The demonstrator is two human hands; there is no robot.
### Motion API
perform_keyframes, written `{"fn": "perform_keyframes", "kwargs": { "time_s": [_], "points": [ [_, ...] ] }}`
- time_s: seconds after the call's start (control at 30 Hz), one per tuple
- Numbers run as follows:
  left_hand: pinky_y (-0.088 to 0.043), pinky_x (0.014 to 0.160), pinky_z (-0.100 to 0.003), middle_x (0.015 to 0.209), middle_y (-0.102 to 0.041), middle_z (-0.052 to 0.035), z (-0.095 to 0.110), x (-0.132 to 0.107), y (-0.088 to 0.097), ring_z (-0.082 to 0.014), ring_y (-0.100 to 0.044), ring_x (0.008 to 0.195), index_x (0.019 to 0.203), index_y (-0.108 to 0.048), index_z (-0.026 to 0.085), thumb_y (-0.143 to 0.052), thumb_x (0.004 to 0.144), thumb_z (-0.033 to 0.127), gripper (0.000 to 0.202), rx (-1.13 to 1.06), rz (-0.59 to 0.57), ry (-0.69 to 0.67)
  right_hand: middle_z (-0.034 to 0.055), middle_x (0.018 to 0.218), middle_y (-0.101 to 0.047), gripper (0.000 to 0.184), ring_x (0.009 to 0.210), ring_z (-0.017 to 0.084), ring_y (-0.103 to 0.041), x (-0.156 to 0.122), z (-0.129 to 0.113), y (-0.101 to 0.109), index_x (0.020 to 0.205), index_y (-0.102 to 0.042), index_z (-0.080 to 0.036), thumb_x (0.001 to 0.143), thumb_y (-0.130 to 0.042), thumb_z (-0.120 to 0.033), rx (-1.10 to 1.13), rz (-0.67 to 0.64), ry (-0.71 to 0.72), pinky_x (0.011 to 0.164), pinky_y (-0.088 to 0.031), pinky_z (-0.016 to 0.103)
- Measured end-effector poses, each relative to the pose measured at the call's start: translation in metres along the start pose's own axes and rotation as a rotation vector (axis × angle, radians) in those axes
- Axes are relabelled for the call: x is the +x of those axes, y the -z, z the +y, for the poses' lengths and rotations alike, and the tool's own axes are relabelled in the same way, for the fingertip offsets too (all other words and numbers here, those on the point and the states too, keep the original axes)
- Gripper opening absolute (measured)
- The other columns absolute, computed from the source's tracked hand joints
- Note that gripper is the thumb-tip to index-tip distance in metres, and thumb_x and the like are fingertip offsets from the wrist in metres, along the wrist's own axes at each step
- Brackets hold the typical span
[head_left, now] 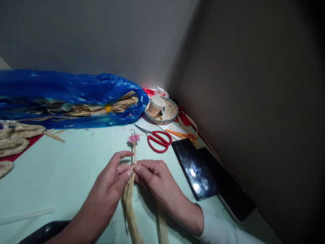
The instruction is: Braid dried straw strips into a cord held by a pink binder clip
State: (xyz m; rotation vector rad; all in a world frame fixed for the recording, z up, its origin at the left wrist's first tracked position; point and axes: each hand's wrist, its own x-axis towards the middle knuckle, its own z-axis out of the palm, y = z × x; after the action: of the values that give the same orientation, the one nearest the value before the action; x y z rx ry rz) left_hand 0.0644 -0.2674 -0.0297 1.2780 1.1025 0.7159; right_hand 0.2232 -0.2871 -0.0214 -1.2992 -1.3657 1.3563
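My left hand (113, 179) and my right hand (154, 179) meet at the middle of the table, both pinching thin tan straw strips (130, 203). A narrow plaited length (134, 152) runs from my fingertips up to a pink binder clip (134, 137) lying on the pale green table (76, 162). The loose ends of the strips trail down toward me between my wrists. One more flat strip (162, 227) lies under my right forearm.
Red-handled scissors (157, 139) lie just beyond the clip, orange scissors (184, 135) further right. A small woven basket (166, 112) holds a paper cup (155, 105). A blue plastic bag (73, 98) of straw fills the back left. Braided coils (15, 139) lie far left. Dark phones (200, 167) rest at right.
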Motion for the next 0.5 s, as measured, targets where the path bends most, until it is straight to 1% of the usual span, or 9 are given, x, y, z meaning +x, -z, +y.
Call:
{"fn": "perform_keyframes", "kwargs": {
  "time_s": [0.1, 0.17, 0.23, 0.3, 0.33, 0.4, 0.43, 0.5],
  "points": [
    [-0.048, 0.079, -0.034, 0.098, -0.077, -0.0034, 0.003, -0.004, 0.0, -0.0236, -0.069, 0.088, 0.132, -0.043, 0.03, -0.051, 0.095, 0.053, 0.045, 0.126, 0.018, -0.008, -0.0058, 0.052, -0.039, 0.043, 0.054, 0.01, -0.034, -0.001, -0.001, 0.0, 0.055, -0.043, -0.019, 0.096, -0.051, -0.029, 0.009, 0.019, 0.004, 0.056, -0.028, 0.025],
    [-0.046, 0.081, -0.034, 0.092, -0.077, -0.0018, 0.005, -0.004, 0.003, -0.0249, -0.07, 0.087, 0.128, -0.049, 0.031, -0.049, 0.094, 0.054, 0.041, 0.292, 0.051, -0.04, -0.0044, 0.051, -0.045, 0.045, 0.053, 0.01, -0.04, -0.001, -0.002, 0.001, 0.053, -0.047, -0.018, 0.096, -0.052, -0.03, 0.036, 0.011, 0.001, 0.059, -0.032, 0.025],
    [-0.045, 0.077, -0.033, 0.083, -0.077, 0.0, 0.01, -0.003, 0.007, -0.0245, -0.069, 0.08, 0.118, -0.057, 0.031, -0.049, 0.094, 0.052, 0.033, 0.478, 0.088, -0.101, -0.0024, 0.053, -0.053, 0.043, 0.055, 0.011, -0.045, -0.001, -0.003, 0.003, 0.055, -0.055, -0.017, 0.096, -0.053, -0.03, 0.08, 0.007, -0.006, 0.064, -0.037, 0.025],
    [-0.043, 0.07, -0.031, 0.078, -0.076, 0.0009, 0.016, -0.002, 0.011, -0.0231, -0.068, 0.072, 0.101, -0.064, 0.031, -0.049, 0.094, 0.05, 0.025, 0.605, 0.109, -0.177, -0.001, 0.057, -0.058, 0.039, 0.057, 0.011, -0.046, -0.001, -0.003, 0.004, 0.059, -0.063, -0.015, 0.096, -0.054, -0.027, 0.099, 0.015, -0.021, 0.066, -0.039, 0.025],
    [-0.042, 0.067, -0.03, 0.076, -0.075, 0.0012, 0.019, -0.002, 0.013, -0.0222, -0.067, 0.069, 0.091, -0.064, 0.03, -0.048, 0.094, 0.049, 0.025, 0.646, 0.11, -0.212, -0.0008, 0.057, -0.059, 0.039, 0.056, 0.011, -0.045, -0.001, -0.002, 0.004, 0.062, -0.066, -0.015, 0.096, -0.053, -0.027, 0.099, 0.014, -0.024, 0.065, -0.038, 0.025],
    [-0.041, 0.061, -0.029, 0.067, -0.07, 0.0018, 0.022, -0.005, 0.013, -0.0199, -0.063, 0.06, 0.075, -0.06, 0.028, -0.046, 0.095, 0.048, 0.032, 0.701, 0.103, -0.263, -0.0016, 0.056, -0.058, 0.038, 0.054, 0.01, -0.041, 0.0, -0.001, 0.005, 0.065, -0.07, -0.015, 0.096, -0.053, -0.028, 0.103, 0.002, -0.017, 0.059, -0.034, 0.025],
    [-0.04, 0.057, -0.029, 0.061, -0.067, 0.0024, 0.022, -0.007, 0.012, -0.0187, -0.06, 0.055, 0.069, -0.058, 0.028, -0.045, 0.096, 0.046, 0.034, 0.721, 0.099, -0.297, -0.0023, 0.055, -0.056, 0.038, 0.053, 0.01, -0.04, 0.0, -0.001, 0.005, 0.065, -0.07, -0.015, 0.096, -0.054, -0.029, 0.118, -0.009, -0.008, 0.058, -0.032, 0.025],
    [-0.038, 0.054, -0.03, 0.057, -0.064, 0.0029, 0.015, -0.014, 0.007, -0.0175, -0.057, 0.049, 0.069, -0.057, 0.028, -0.046, 0.096, 0.04, 0.032, 0.75, 0.096, -0.399, -0.0035, 0.055, -0.052, 0.035, 0.053, 0.009, -0.04, -0.001, -0.002, 0.006, 0.064, -0.067, -0.014, 0.094, -0.056, -0.029, 0.194, -0.035, -0.002, 0.059, -0.033, 0.025]
  ]
}}
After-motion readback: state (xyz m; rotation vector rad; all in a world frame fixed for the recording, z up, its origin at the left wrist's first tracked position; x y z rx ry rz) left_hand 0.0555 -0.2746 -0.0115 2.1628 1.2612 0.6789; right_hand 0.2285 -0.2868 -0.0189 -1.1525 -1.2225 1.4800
